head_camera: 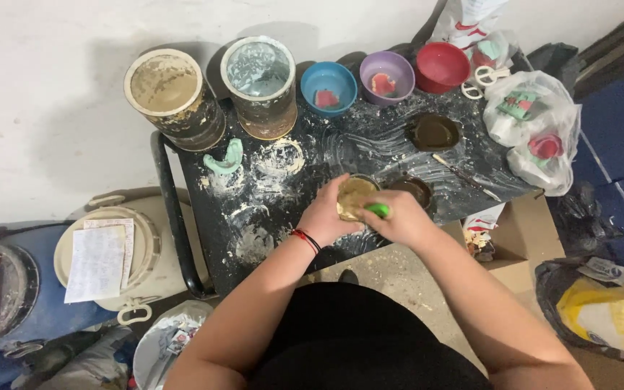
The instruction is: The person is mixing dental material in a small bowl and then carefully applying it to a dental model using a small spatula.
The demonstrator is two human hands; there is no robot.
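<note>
Left hand wraps round a small bowl of tan mix, fingers curled on its rim, at front-centre of the black, powder-streaked bench. Right hand is closed on a green-handled tool, tip at the bowl's edge; blade hidden. Just right of the bowl sits a dark cup, w/ another dark bowl further back. Back row, L to R: two crusted tubs, blue bowl, purple bowl, red bowl. White scissors and a plastic bag lie at far right; a green dental tray sits near the tubs.
</note>
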